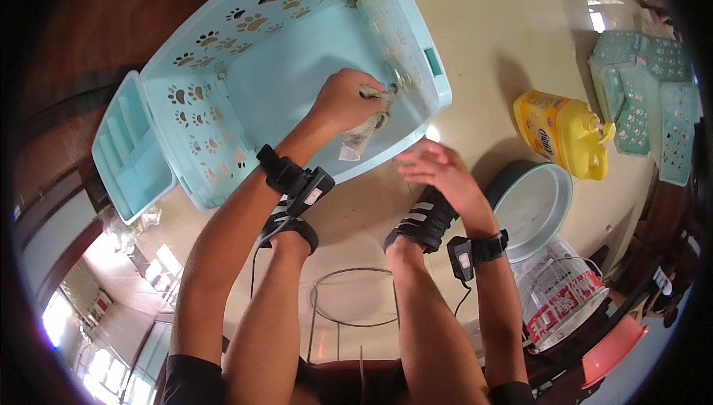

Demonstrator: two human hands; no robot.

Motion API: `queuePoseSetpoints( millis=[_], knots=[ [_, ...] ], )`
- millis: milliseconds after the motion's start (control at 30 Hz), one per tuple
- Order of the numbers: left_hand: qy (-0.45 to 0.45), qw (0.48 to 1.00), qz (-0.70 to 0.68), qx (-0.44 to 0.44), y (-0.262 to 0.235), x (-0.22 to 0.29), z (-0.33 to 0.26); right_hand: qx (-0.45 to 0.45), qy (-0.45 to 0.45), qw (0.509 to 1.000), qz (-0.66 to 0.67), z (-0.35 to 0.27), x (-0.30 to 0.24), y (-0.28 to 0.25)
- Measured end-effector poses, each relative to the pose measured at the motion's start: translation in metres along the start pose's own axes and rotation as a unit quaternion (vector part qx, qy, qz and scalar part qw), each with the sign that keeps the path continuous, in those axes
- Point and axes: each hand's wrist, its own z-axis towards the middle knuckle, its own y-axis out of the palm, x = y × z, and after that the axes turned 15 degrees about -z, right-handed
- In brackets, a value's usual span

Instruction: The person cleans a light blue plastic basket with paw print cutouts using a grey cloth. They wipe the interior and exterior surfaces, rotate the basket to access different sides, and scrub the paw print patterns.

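Observation:
A large light-blue plastic basket point(286, 71) with paw-shaped holes in its walls lies tilted in front of me, its open side facing up. My left hand point(347, 100) reaches inside it, closed around a crumpled greyish-white cloth point(360, 138). The cloth is close to the right wall, and its loose end hangs toward the near rim. My right hand point(438, 171) is just outside the near right corner, fingers apart and slightly blurred, holding nothing. Whether its fingertips touch the rim, I cannot tell. Each wrist bears a black strapped device.
A light-blue compartment piece point(134, 149) adjoins the basket's left side. At right stand a yellow pump jug point(557, 130), a round basin point(538, 204), a white-and-red bucket point(564, 294) and perforated blue panels point(639, 93). Between my legs is a wire ring frame point(353, 271).

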Motion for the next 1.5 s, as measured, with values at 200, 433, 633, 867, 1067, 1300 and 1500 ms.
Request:
queuePoseSetpoints(
  millis=[200, 433, 633, 867, 1067, 1300, 1500],
  knots=[
    [-0.024, 0.999, -0.009, 0.041, 0.025, -0.015, -0.001, 0.099, -0.131, 0.986, -0.021, -0.005, -0.010, 0.003],
    [0.000, 0.996, 0.015, 0.083, 0.039, -0.019, 0.006, 0.182, -0.131, 0.973, 0.050, 0.016, -0.007, 0.051],
    [-0.010, 0.994, -0.107, 0.000, 0.042, 0.008, -0.010, 0.180, -0.113, 0.977, 0.031, 0.015, -0.011, 0.042],
    [0.001, 0.995, -0.098, -0.037, 0.044, 0.027, -0.032, 0.180, -0.143, 0.973, 0.026, 0.013, -0.012, 0.049],
    [0.027, 0.984, -0.175, -0.021, 0.026, 0.020, -0.036, 0.144, -0.138, 0.977, 0.081, 0.003, -0.001, 0.043],
    [-0.052, 0.990, -0.131, 0.004, 0.037, 0.021, -0.019, 0.165, -0.144, 0.975, 0.038, 0.010, -0.001, 0.050],
    [-0.037, 0.995, -0.096, 0.017, 0.043, 0.031, -0.029, 0.161, -0.144, 0.976, 0.016, 0.007, -0.009, 0.050]
  ],
)
